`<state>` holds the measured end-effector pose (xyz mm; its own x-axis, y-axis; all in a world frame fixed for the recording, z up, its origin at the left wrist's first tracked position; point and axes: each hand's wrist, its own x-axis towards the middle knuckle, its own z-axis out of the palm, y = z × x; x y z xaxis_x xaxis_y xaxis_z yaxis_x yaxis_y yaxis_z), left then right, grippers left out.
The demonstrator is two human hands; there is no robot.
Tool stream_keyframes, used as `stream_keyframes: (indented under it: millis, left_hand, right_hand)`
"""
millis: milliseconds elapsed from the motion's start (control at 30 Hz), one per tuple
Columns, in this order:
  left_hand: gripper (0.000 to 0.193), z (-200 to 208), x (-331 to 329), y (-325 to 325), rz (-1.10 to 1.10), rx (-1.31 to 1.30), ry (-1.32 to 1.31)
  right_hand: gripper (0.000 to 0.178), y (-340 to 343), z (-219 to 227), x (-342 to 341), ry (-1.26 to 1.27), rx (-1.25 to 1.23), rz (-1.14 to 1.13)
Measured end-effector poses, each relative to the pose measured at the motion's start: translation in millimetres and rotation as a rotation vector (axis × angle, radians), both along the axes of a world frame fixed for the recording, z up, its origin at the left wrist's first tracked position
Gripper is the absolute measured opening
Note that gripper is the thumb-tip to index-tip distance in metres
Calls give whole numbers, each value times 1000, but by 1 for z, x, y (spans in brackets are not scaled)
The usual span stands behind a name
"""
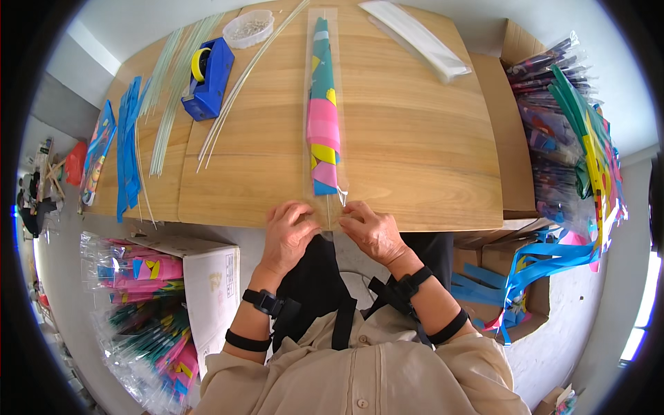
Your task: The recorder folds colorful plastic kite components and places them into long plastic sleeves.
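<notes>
A long rolled bundle of colourful fabric, green, pink, yellow and blue, lies inside a clear plastic sleeve on the table in front of me. Its blue end points toward me. At the table's near edge my left hand is closed, fingertips pinched at the left side of the sleeve's near end. My right hand pinches the right side of that same end. A white string pokes out beside the bundle, just above my right fingers. The fingertips partly hide the sleeve's rim.
A blue tape dispenser, thin white rods, blue strips and a plastic tub sit left. Empty sleeves lie far right. Boxes hold packed bundles on the left and right; blue ribbons hang at right.
</notes>
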<state>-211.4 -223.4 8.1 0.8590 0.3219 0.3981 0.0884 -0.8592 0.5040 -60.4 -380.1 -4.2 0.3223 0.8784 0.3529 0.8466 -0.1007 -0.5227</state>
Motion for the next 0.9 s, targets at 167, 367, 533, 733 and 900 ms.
stream_keyframes:
  millis: [167, 367, 533, 733, 900]
  left_hand:
    - [14, -12, 5, -1, 148, -167, -48]
    - [14, -15, 8, -10, 285, -237, -41]
    - [17, -14, 9, -16, 343, -240, -30]
    - [18, -14, 11, -19, 375, -173, -2]
    - [20, -14, 12, -21, 407, -116, 36]
  right_hand:
    - [10, 9, 5, -9, 243, -38, -169]
    - [12, 12, 3, -14, 392, -90, -328]
    - [13, 17, 4, -21, 258, -132, -372]
    - [15, 18, 2, -25, 223, -166, -386]
    - [17, 17, 1, -27, 219, -195, -398]
